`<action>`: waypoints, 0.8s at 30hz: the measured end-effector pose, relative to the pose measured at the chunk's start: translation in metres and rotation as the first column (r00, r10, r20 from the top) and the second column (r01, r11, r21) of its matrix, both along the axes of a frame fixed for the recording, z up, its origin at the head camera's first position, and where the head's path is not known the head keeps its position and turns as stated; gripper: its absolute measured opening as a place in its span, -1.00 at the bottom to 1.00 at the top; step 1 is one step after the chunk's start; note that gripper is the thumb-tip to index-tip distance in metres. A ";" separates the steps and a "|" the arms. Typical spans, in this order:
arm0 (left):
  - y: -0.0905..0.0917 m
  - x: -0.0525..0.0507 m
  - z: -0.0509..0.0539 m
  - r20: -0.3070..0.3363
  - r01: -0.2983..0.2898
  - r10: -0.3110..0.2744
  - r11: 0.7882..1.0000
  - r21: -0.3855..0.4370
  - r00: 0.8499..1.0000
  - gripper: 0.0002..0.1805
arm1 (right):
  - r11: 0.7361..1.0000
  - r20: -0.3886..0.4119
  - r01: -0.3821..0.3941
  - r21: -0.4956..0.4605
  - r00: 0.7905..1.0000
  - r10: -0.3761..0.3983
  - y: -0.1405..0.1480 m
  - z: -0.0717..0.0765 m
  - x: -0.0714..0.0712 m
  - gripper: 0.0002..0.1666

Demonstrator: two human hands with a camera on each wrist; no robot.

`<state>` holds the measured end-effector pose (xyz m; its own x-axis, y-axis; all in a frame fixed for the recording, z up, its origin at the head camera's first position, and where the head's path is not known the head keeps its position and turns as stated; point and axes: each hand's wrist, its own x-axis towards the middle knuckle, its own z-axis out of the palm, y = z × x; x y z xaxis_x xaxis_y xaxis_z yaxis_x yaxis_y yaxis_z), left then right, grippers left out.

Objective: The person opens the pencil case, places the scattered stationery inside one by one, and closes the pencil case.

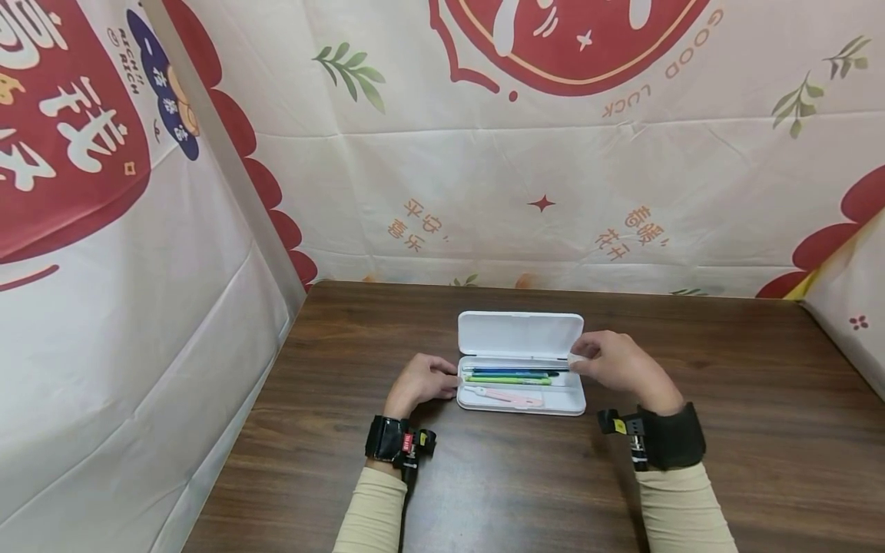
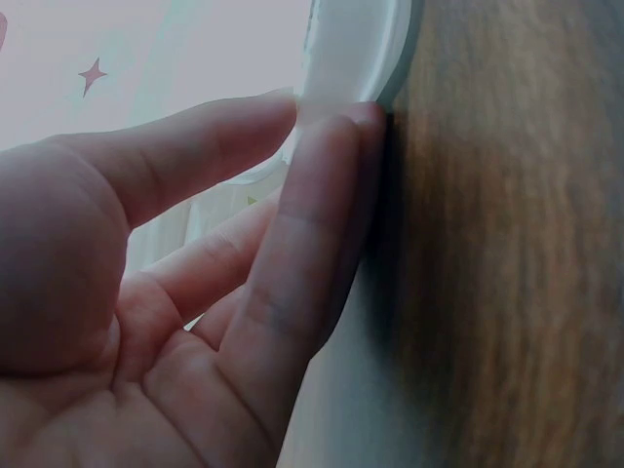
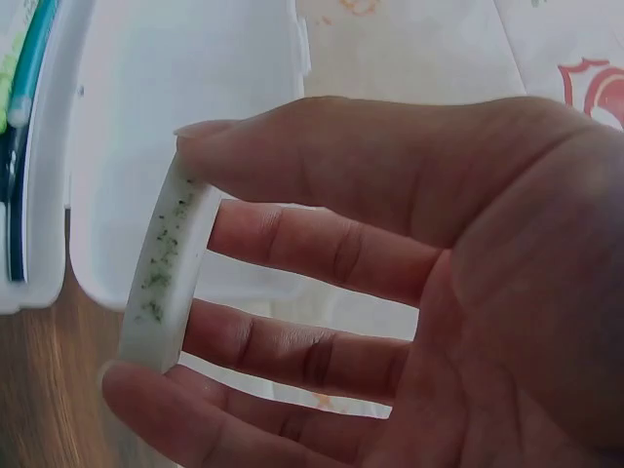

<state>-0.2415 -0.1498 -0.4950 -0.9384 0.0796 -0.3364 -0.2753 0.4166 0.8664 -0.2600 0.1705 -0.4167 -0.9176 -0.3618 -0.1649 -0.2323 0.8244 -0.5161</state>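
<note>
A white pencil case (image 1: 521, 335) lies on the table with its lid raised at the back. Blue and green pens (image 1: 508, 376) lie in it, and nearer the front a pale pink compass-like tool (image 1: 505, 396). My left hand (image 1: 423, 379) holds the case's left end; in the left wrist view its thumb and fingertips meet the rim (image 2: 356, 49). At the case's right end my right hand (image 1: 615, 359) pinches a white eraser (image 3: 168, 263) between thumb and fingers. Dark green specks mark the eraser's narrow side in the right wrist view.
The brown wooden table (image 1: 332, 330) extends around the case on all sides. A printed cloth (image 1: 484, 200) hangs behind its far edge, and another cloth (image 1: 173, 346) hangs along the left.
</note>
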 end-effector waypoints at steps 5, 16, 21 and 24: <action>0.000 0.001 -0.001 -0.006 0.001 -0.001 1.000 0.003 1.000 -0.78 | 1.000 0.013 -0.021 0.018 1.000 0.021 -0.010 -0.004 0.000 -0.71; 0.000 0.000 -0.001 -0.005 -0.004 0.004 1.000 0.017 1.000 -0.79 | 0.998 0.031 -0.057 0.031 0.998 0.056 -0.022 -0.007 0.000 -0.74; 0.000 0.000 -0.001 -0.002 -0.006 0.006 1.000 0.008 1.000 -0.79 | 0.998 0.058 -0.047 0.047 0.997 0.044 -0.025 -0.009 -0.001 -0.74; 0.000 0.000 0.000 -0.004 -0.006 0.006 1.000 0.006 1.000 -0.79 | 0.997 0.077 -0.050 0.053 0.996 0.045 -0.026 -0.010 -0.001 -0.74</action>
<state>-0.2410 -0.1500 -0.4953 -0.9402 0.0762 -0.3318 -0.2738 0.4101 0.8700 -0.2607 0.1445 -0.4266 -0.8837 -0.3932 -0.2541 -0.2338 0.8409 -0.4881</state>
